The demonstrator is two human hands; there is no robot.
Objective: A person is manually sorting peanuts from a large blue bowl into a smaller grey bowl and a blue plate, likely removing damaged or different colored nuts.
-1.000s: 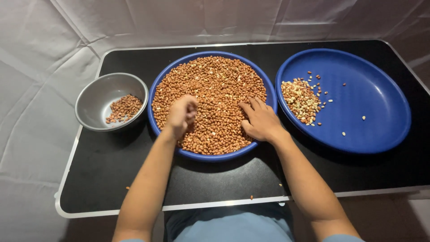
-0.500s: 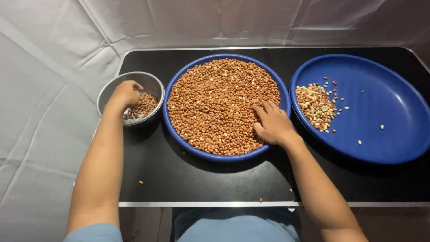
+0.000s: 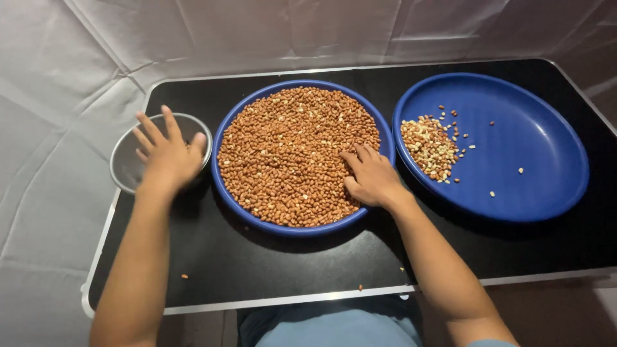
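Note:
A blue plate (image 3: 225, 125) in the middle of the black table (image 3: 257, 270) is heaped with brown peanuts (image 3: 289, 148). My right hand (image 3: 369, 178) lies flat on the peanuts at the plate's right side, fingers spread among them. My left hand (image 3: 166, 153) hovers with its fingers spread over a small grey metal bowl (image 3: 122, 164) at the left and holds nothing. The hand hides the bowl's contents. A second blue plate (image 3: 540, 148) at the right carries a small pile of pale peeled peanuts (image 3: 429, 144) on its left side.
A few loose peanuts lie scattered on the right plate and on the table near its front edge (image 3: 184, 276). White cloth (image 3: 58, 83) hangs behind and to the left of the table. My blue-clad lap shows below the table edge.
My left hand left the peanut plate, went to the grey bowl, and now has its fingers spread above it. My right hand stayed on the peanuts.

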